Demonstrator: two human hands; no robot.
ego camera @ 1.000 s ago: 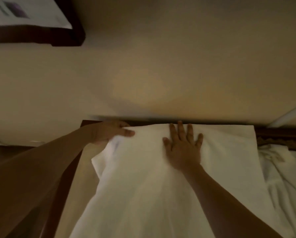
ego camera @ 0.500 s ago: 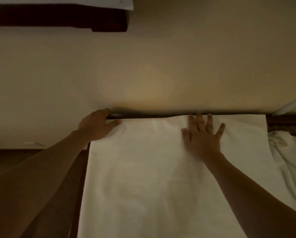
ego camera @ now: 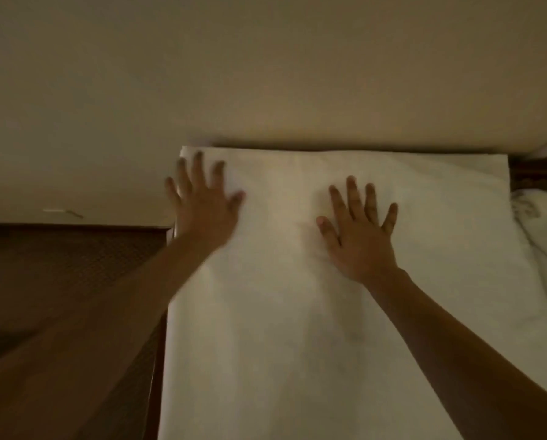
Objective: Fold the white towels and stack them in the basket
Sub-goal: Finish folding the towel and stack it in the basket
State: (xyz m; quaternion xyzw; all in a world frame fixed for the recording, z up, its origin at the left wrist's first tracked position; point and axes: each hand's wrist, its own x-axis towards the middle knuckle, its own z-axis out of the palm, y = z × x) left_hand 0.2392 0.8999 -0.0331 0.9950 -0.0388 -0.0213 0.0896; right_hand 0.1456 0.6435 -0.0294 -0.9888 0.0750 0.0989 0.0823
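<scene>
Both bare forearms reach forward from the lower corners. The left hand (ego camera: 203, 208) lies palm down with fingers (ego camera: 198, 166) straight and spread, slightly blurred. The right hand (ego camera: 359, 231) lies flat too, palm down, fingers splayed and pointing away, thumb out toward the left hand. Neither grips anything.

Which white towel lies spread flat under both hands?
The large towel in the centre, smooth, with both hands flat on it; the other towel lies crumpled at the right edge.
</scene>
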